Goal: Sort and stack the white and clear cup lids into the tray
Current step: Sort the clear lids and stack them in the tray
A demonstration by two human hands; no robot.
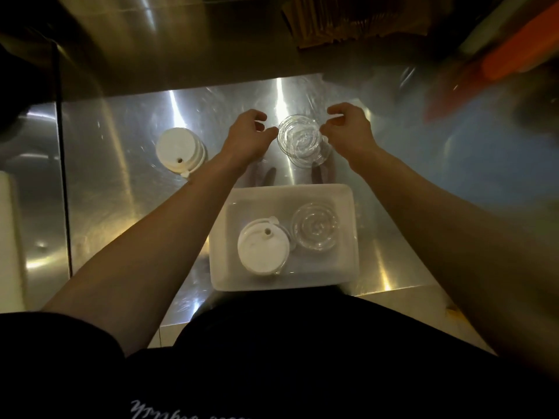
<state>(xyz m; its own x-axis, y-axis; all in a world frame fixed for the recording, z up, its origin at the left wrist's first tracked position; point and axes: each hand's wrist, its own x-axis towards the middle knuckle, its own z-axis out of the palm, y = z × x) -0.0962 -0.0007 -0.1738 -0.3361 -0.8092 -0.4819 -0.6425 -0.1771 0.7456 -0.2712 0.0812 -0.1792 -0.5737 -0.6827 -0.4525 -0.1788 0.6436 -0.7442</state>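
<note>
**Clear lids sit between my two hands**

White tray [348,237] is closest to me on the shiny metal surface [121,207]. Inside it, a white lid stack [261,252] sits on the left and a clear lid stack [316,229] sits on the right, just touching.

Past the tray, my left hand [246,137] and right hand [348,128] curl in on each side of the loose clear lids [301,140]. Each grip is half spread, fingertips at the rim, pinching nothing that I can see. Both hands are about as near. I think they squeeze in next, then carry the pile back to the tray's right side.

More white lids [181,151] wait to the left. I cannot count the clear lids. The far right corner is a blur.
</note>
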